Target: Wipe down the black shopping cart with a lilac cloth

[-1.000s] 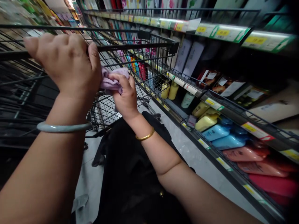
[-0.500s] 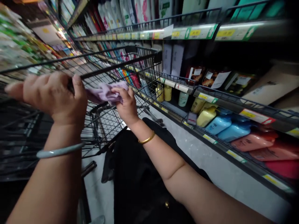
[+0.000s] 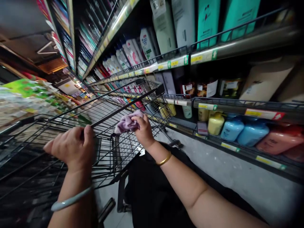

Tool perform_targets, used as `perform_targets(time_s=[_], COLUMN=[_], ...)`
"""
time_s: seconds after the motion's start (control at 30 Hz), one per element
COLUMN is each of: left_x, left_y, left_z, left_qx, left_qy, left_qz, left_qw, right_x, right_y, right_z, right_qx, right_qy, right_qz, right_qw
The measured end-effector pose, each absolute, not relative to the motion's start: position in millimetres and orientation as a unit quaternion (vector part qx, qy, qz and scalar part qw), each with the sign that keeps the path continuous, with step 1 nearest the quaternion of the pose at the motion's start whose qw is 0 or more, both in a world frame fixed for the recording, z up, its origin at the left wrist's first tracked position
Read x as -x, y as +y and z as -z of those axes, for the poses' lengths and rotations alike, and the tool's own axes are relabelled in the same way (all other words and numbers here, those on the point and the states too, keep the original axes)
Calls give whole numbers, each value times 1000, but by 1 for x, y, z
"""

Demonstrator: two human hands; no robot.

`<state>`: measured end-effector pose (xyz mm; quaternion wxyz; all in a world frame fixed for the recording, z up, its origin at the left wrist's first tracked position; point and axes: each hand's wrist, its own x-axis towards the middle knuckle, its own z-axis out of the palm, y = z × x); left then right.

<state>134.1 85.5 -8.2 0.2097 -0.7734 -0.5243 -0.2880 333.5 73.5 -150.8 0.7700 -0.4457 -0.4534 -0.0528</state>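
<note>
My left hand (image 3: 72,145) is wrapped round the top bar of a black wire shopping cart (image 3: 159,89), with a pale bangle (image 3: 71,200) on its wrist. Bunched in the fingers of my right hand (image 3: 145,132) is a crumpled lilac cloth (image 3: 125,123). That hand is over the cart's near side, and a gold bangle (image 3: 164,159) circles its wrist. Whether the cloth touches the wire is hard to make out. Wire mesh and the floor show through the part of the basket below the cloth.
Shelves run along the right, with yellow (image 3: 216,124), blue (image 3: 232,129) and red (image 3: 276,140) pump bottles low down. Tall teal bottles (image 3: 208,22) stand higher up. Green and white packages (image 3: 28,95) are stacked at left. Grey floor (image 3: 201,155) lies between cart and shelves.
The view has tilted upward, so both hands and the cart sit lower and further right, and more upper shelving shows. Both hands keep their holds.
</note>
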Motion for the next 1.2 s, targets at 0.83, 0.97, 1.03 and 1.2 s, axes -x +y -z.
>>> perform_targets(time_s=[0.83, 0.97, 1.03, 1.2], left_x=[-292, -302, -299, -297], left_y=[70, 79, 82, 84], left_z=[28, 34, 35, 37], left_qx=[847, 834, 837, 837], left_qy=[-382, -404, -391, -390], left_qz=[328, 323, 326, 324], left_qw=[172, 191, 200, 208], right_x=[-392, -389, -406, -430], right_y=[54, 59, 60, 60], right_z=[133, 141, 145, 153], right_qx=[487, 464, 454, 516], right_qy=[-337, -393, -354, -259], right_qz=[100, 86, 98, 72], right_qw=[800, 789, 812, 813])
